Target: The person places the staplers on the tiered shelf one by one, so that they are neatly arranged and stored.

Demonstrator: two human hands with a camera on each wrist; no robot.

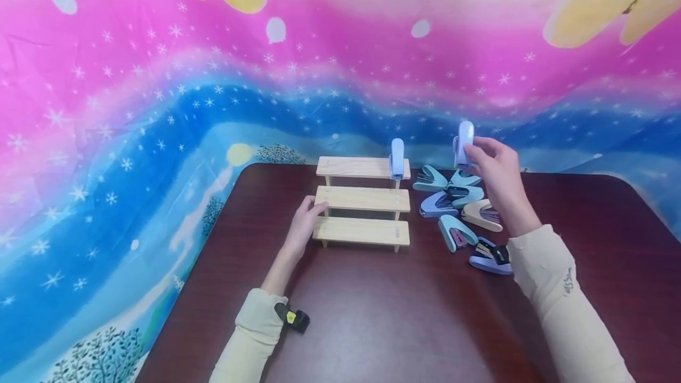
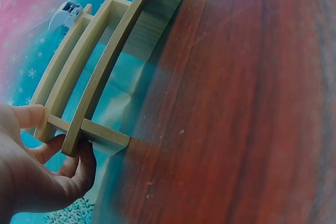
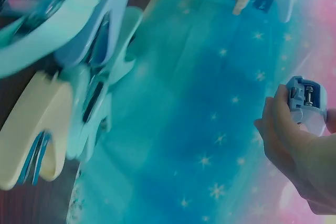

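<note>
My right hand (image 1: 501,179) holds a light lavender-blue stapler (image 1: 466,138) upright in the air, to the right of a three-tier wooden stand (image 1: 362,198). In the right wrist view, one end of this stapler (image 3: 311,109) shows between fingers and thumb. A similar stapler (image 1: 397,155) stands at the right end of the top tier. My left hand (image 1: 303,224) grips the stand's left end; in the left wrist view, its thumb and curled fingers (image 2: 84,169) are around the tier ends. The lower two tiers bear nothing.
Right of the stand lie several staplers: mint ones (image 1: 456,233), a lavender one (image 1: 438,204), a cream one (image 1: 483,215), and a lavender-and-black one (image 1: 489,256). All rest on a dark reddish table (image 1: 362,312). A colourful cloth (image 1: 159,105) hangs behind.
</note>
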